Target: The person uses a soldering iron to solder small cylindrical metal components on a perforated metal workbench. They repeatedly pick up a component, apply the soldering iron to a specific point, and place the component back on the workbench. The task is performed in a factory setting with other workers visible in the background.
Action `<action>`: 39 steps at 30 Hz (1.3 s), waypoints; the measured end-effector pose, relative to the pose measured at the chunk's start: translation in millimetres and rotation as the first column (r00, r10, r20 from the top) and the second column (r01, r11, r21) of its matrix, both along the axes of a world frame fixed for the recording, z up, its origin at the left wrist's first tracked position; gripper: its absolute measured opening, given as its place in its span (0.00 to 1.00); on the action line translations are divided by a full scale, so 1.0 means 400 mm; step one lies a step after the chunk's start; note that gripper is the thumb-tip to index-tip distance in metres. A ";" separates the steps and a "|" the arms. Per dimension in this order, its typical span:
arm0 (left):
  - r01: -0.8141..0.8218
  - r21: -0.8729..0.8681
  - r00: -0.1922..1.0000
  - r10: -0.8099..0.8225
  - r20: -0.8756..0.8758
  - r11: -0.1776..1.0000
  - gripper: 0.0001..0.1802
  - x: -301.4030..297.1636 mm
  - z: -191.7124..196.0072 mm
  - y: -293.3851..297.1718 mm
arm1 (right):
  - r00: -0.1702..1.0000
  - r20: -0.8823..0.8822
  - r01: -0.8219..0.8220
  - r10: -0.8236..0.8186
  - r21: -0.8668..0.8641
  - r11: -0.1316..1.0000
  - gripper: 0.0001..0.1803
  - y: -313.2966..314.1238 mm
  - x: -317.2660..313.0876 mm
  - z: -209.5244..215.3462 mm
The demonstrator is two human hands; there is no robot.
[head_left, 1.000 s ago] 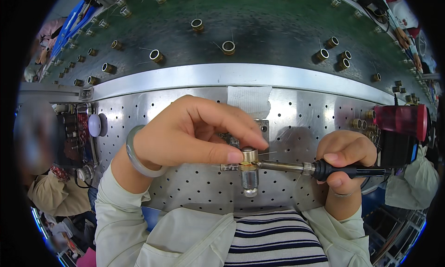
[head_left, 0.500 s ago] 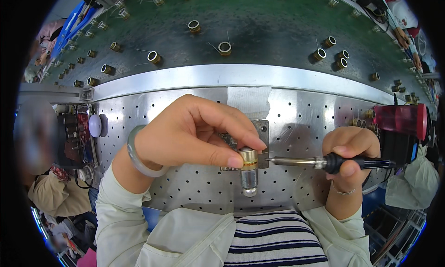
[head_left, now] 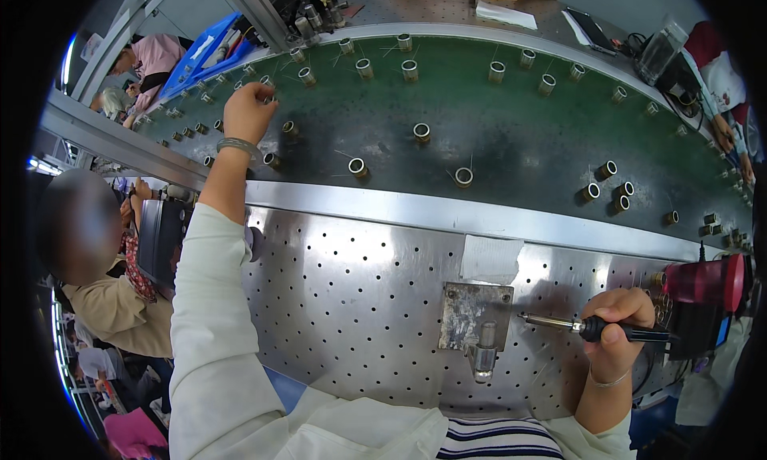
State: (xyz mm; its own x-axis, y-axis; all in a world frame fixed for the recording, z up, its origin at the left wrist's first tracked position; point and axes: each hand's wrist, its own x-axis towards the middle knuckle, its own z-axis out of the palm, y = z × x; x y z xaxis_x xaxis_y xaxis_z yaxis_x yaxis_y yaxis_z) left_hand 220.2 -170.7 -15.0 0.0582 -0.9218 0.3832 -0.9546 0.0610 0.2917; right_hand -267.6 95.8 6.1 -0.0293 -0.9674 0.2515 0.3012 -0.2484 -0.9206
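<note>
My left hand [head_left: 249,112] is stretched out over the far left of the green belt, its fingers pinched together. Something small and dark shows at the fingertips, too hidden to name. A ring-topped metal cylinder [head_left: 267,81] stands just beyond them. My right hand [head_left: 619,320] grips a soldering iron [head_left: 591,327] by its black handle, the bare metal tip pointing left. Left of that tip, a worn metal plate [head_left: 463,312] is fixed on the perforated bench. An upright-ended silver post [head_left: 484,360] sits at the plate's near edge, with no ringed cylinder on it.
Several ringed cylinders with thin wires, such as one [head_left: 463,177], stand on the belt [head_left: 511,140]. A metal rail [head_left: 383,214] borders it. White paper [head_left: 490,258] lies behind the plate. A red-and-black box [head_left: 703,284] stands right. Co-workers sit left and opposite.
My left hand has left the post, where it held a gold-and-silver cylinder, and reached far left over the belt. The cylinder is off the post. My right hand still holds the soldering iron.
</note>
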 end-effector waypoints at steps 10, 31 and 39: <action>0.130 0.092 0.978 -0.113 -0.174 0.987 0.13 -0.047 0.014 0.083 | 1.000 -0.007 0.025 -0.025 0.018 1.000 0.13 0.008 -0.010 -0.009; 0.518 0.137 0.845 -0.479 -0.238 0.845 0.19 -0.479 0.010 0.149 | 0.999 0.049 -0.007 0.004 0.059 0.998 0.11 0.014 -0.009 0.012; 0.937 0.316 0.308 0.077 -0.948 0.147 0.14 -0.568 0.127 0.359 | 0.997 0.076 -0.029 0.026 0.040 0.999 0.10 0.022 -0.017 0.021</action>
State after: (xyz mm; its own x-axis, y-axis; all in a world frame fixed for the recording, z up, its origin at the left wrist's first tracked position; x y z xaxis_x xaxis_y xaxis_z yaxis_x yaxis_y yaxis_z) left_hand -6.9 -27.2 35.9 -0.7834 -0.5090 -0.3567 -0.1890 -0.3517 0.9168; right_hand -274.2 104.5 14.5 -0.0197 -0.9775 0.2099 0.3764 -0.2017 -0.9042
